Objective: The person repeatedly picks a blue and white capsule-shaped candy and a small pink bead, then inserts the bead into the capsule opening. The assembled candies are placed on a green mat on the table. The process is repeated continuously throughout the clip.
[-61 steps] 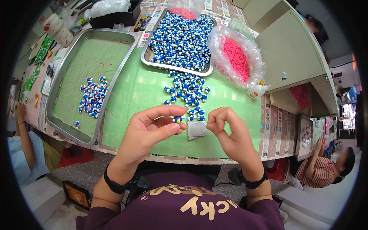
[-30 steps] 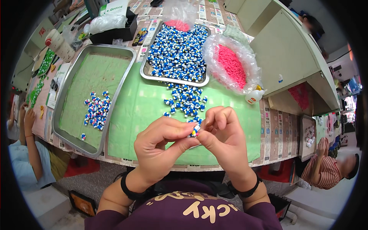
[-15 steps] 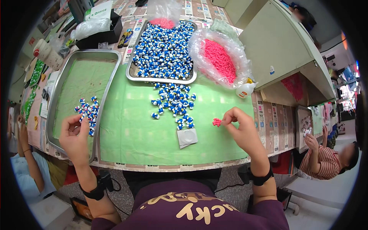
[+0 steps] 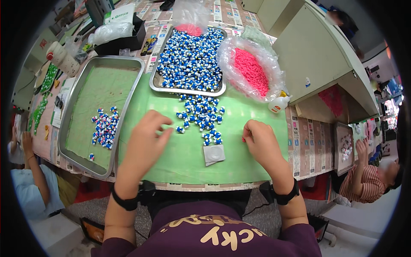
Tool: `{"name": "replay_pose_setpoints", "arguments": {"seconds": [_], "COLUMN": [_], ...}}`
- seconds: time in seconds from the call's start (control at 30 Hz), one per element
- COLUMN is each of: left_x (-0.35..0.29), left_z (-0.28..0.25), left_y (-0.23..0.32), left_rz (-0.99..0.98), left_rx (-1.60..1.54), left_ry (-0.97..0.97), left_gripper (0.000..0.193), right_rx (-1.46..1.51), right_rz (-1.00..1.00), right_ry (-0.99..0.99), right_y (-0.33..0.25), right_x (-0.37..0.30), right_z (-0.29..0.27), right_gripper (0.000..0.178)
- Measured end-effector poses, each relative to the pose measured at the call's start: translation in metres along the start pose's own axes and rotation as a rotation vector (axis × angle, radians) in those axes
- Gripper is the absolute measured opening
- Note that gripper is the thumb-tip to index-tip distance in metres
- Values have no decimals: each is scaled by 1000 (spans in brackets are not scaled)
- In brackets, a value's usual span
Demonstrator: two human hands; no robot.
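Note:
My left hand (image 4: 147, 139) is over the green mat (image 4: 180, 167), between the left tray and the loose figures. Its fingers are curved and apart, with nothing visible in them. My right hand (image 4: 263, 143) has its fingers curled together over a few small pink pieces (image 4: 243, 139), mostly hidden beneath it. What the fingertips hold cannot be made out. Small blue-and-white figures (image 4: 201, 111) lie loose in the middle. At their near end is a small whitish square pad (image 4: 214, 154) with a round mark. More figures with pink bits (image 4: 105, 128) lie in the left tray (image 4: 139, 70).
A metal tray (image 4: 220, 91) heaped with blue-and-white figures stands at the back. Beside it are an open plastic bag of pink pieces (image 4: 250, 70) and a white bottle (image 4: 279, 104). A beige cabinet (image 4: 317, 55) rises at the right. Other people sit on both sides.
My left hand has moved right, out of the left tray; one figure now lies apart near that tray's front. My right hand's fingers have closed in over the pink pieces. The whole view has shifted slightly.

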State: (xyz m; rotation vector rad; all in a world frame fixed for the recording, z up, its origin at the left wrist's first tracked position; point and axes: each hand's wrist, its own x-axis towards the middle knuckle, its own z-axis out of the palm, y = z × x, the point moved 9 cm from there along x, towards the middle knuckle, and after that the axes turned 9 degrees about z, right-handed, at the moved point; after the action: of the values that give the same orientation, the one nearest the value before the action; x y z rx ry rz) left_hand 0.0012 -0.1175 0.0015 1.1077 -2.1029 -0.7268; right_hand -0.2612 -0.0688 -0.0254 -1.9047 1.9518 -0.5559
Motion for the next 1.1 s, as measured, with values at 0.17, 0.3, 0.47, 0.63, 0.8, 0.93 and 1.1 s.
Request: {"name": "replay_pose_setpoints", "arguments": {"seconds": [0.17,0.3,0.47,0.63,0.8,0.93,1.1], "left_x": [7,9,-4,-15,-25,-25,-23], "left_z": [35,40,29,17,12,12,10], "left_y": [-3,-9,-8,6,20,24,29], "left_rz": [86,18,-90,-145,-223,-155,-92], "left_rx": [194,144,-15,-311,-570,-585,-603], "left_ry": [-140,-196,-183,-82,5,38,46], "left_gripper": [20,20,17,13,13,19,23], "right_rx": [-4,-12,85,196,271,227,97], "right_rz": [-4,-1,-176,-141,-39,-99,-146], "right_ry": [-10,-19,-199,-209,-22,-57,4], "right_y": [-2,-5,-31,-25,-9,-28,-36], "right_x": [1,1,-18,-23,-28,-42,-45], "right_z": [1,-2,3,1,-16,-5,6], "right_gripper": [11,12,12,13,16,17,19]}}
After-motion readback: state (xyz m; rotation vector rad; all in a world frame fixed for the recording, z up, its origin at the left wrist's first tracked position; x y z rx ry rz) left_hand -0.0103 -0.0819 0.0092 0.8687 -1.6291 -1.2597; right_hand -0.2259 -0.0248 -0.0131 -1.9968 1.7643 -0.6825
